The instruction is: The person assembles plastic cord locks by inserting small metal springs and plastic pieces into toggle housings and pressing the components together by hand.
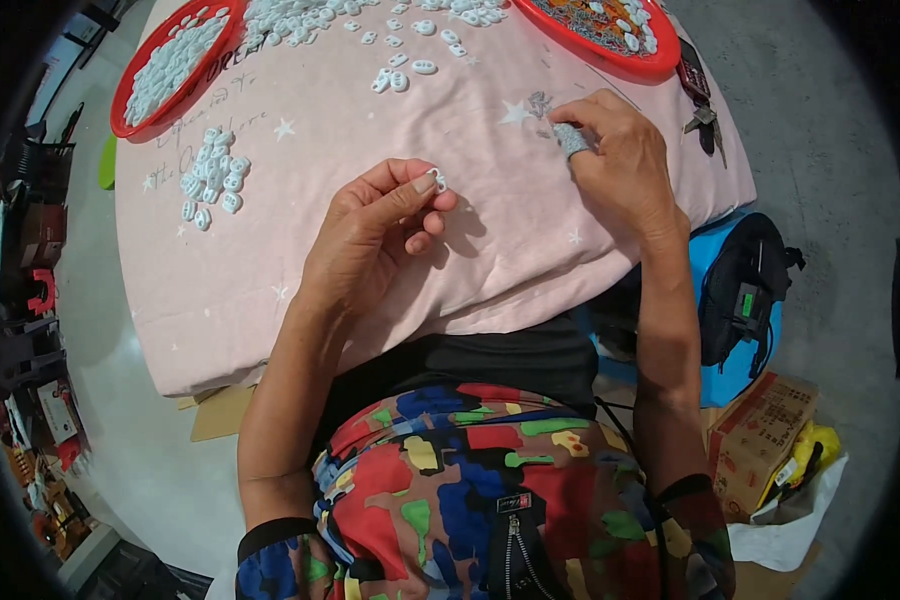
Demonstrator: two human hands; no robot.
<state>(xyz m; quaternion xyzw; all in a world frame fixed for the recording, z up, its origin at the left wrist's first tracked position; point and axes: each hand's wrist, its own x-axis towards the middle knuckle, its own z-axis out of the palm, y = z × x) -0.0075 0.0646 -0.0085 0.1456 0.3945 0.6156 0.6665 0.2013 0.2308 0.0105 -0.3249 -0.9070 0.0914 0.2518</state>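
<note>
My left hand (375, 220) is closed in a pinch over the middle of the table. Between its thumb and fingertips sits a small white oval plastic piece with holes (438, 181). To the right, my right hand (618, 150) is bent down at the cloth, its fingers curled together. A grey wrap (571, 140) covers one of its digits. Its fingertips are beside a little cluster of small grey metal parts (539, 103); whatever they pinch is too small to make out. Left of my left hand lies a loose group of similar white plastic pieces (213, 172).
A red tray (122, 110) of white pieces stands far left, with a heap of white pieces (300, 18) beside it. Another red tray (665, 62) at far right holds metal parts and white pieces. Keys (705, 118) lie on the pink tablecloth (240, 320) near its right edge.
</note>
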